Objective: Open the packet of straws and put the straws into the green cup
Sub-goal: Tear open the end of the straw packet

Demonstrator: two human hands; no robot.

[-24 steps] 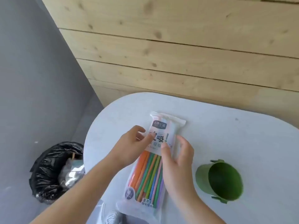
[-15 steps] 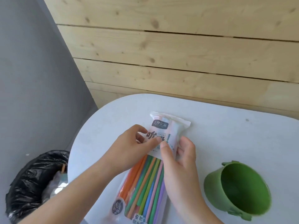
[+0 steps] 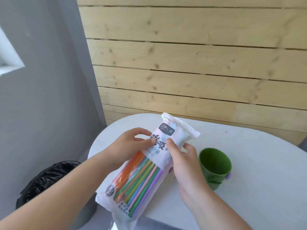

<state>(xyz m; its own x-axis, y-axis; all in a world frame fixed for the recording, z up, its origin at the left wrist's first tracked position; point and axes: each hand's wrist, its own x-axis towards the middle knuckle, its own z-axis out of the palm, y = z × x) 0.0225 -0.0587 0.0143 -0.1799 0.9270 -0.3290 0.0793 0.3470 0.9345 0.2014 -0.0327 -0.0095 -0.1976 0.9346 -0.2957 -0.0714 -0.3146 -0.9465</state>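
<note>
A sealed plastic packet of straws, white with printed text and a clear window showing orange, green, blue and purple straws, is held slanted above the white table. My left hand grips its left side near the printed label. My right hand grips the right side, thumb on the front. The packet's top seam points toward the wall and looks closed. The green cup stands upright on the table just right of my right hand, with nothing visible inside.
A bin lined with a black bag stands on the floor left of the table. A wooden plank wall runs behind the table and a grey wall is on the left.
Both hands have lifted the packet off the table and tilted it up. The view has shifted, so the cup now appears upright beside my right hand.
</note>
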